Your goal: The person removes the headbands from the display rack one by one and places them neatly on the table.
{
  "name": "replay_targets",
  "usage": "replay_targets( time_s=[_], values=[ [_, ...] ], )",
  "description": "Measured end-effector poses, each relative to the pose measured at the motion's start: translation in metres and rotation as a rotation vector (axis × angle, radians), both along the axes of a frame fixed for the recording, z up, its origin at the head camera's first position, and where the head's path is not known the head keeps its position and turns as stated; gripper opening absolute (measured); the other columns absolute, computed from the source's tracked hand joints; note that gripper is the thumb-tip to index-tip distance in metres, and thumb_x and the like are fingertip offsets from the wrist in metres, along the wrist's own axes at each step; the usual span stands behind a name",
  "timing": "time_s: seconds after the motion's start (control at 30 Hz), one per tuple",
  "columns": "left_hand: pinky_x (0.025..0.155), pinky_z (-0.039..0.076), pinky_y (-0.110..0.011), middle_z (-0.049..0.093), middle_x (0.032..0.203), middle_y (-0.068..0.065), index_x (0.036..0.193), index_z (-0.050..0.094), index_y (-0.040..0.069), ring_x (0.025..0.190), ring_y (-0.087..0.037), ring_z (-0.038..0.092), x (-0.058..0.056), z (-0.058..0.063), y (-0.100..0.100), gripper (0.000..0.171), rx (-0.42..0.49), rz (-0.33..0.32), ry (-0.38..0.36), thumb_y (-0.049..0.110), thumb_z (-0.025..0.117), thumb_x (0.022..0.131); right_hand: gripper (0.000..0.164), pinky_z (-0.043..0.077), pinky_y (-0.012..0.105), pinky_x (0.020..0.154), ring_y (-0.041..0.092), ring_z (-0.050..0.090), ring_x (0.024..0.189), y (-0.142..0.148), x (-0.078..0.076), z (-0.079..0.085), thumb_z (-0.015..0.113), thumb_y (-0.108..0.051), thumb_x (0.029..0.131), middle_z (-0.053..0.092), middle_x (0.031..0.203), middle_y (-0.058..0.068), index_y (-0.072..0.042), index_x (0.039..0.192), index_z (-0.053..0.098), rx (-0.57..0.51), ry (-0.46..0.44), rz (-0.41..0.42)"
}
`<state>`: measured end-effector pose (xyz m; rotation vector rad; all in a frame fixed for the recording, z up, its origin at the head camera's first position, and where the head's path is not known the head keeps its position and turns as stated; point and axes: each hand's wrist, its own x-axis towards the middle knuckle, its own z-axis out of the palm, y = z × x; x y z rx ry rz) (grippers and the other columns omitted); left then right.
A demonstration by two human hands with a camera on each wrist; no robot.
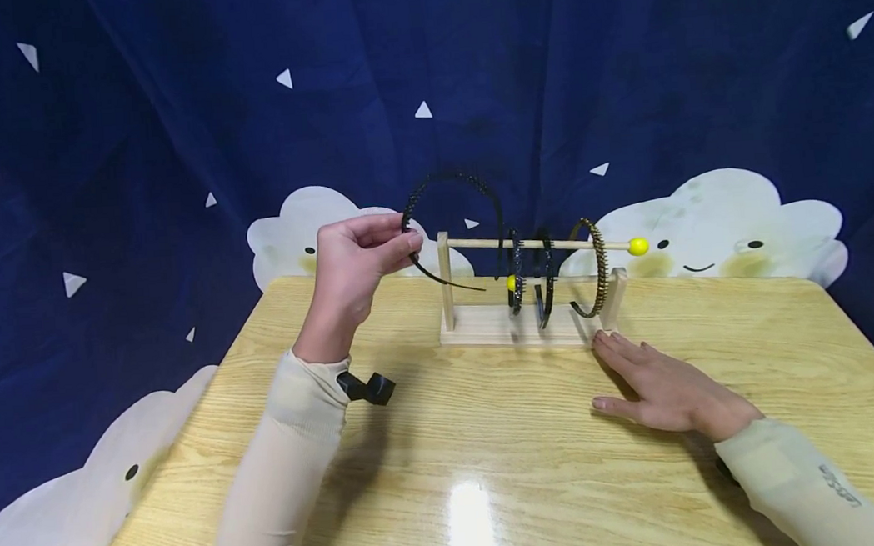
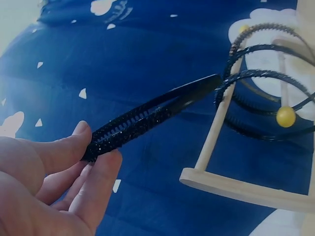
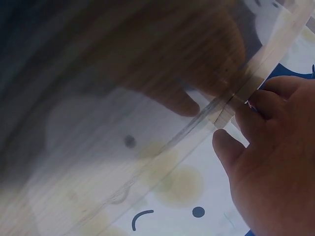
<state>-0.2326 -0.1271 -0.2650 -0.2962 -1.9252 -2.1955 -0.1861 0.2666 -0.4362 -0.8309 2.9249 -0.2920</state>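
Observation:
My left hand (image 1: 354, 261) pinches a black toothed headband (image 1: 469, 177) between thumb and fingers, holding it raised at the left end of a wooden stand (image 1: 478, 329). In the left wrist view, the beaded side of this headband (image 2: 133, 129) comes out of the fingertips and its far end overlaps the stand's rod. Two black headbands (image 1: 516, 268) and a bronze-coloured one (image 1: 600, 271) hang around the rods. My right hand (image 1: 665, 388) lies palm down on the table, its fingers stretched to the right end of the stand's base.
The stand has two rods, each tipped with a yellow ball (image 1: 637, 246), pointing opposite ways from its two posts. It stands toward the back of a wood-grain table (image 1: 418, 458). Behind hangs a dark blue curtain (image 1: 367, 110) with white clouds and triangles.

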Motion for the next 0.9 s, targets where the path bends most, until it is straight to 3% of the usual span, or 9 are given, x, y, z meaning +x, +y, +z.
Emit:
replay_targets(
  time_s=[0.23,0.5,0.77,0.9],
  values=[
    [0.076,0.06,-0.04,0.073,0.086,-0.011,0.114,0.067,-0.016,0.078,-0.022,0.074,0.017,-0.007,-0.006,0.036,-0.011,-0.09,-0.084,-0.017,0.076,0.08,0.09,0.023,0.059,0.116,0.04,0.021,0.148,-0.002,0.001,0.0,0.044,-0.066,0.099,0.021,0.163,0.02,0.001,0.157,0.027,0.003,0.003,0.01],
    [0.077,0.06,-0.042,0.074,0.088,-0.011,0.114,0.064,-0.019,0.079,-0.022,0.074,0.033,-0.017,-0.004,0.035,-0.059,-0.2,-0.129,-0.018,0.074,0.081,0.091,0.023,0.058,0.116,0.039,0.02,0.148,-0.001,0.001,0.0,0.044,-0.067,0.098,0.02,0.163,0.02,0.001,0.157,0.027,0.013,0.001,0.006],
    [0.076,0.06,-0.043,0.074,0.093,-0.02,0.109,0.069,-0.016,0.078,-0.021,0.073,0.048,-0.03,-0.007,0.028,-0.161,-0.265,-0.162,-0.015,0.074,0.082,0.091,0.022,0.058,0.116,0.04,0.021,0.148,0.001,0.0,0.0,0.044,-0.067,0.098,0.019,0.163,0.021,0.001,0.157,0.027,0.018,0.003,0.012],
    [0.077,0.06,-0.044,0.071,0.099,-0.029,0.109,0.069,-0.016,0.078,-0.022,0.073,0.051,-0.034,-0.008,0.027,-0.17,-0.295,-0.178,-0.015,0.074,0.083,0.091,0.023,0.058,0.116,0.04,0.022,0.147,0.001,0.0,0.0,0.044,-0.066,0.098,0.02,0.163,0.021,0.001,0.157,0.027,0.018,0.007,0.013]
  ],
)
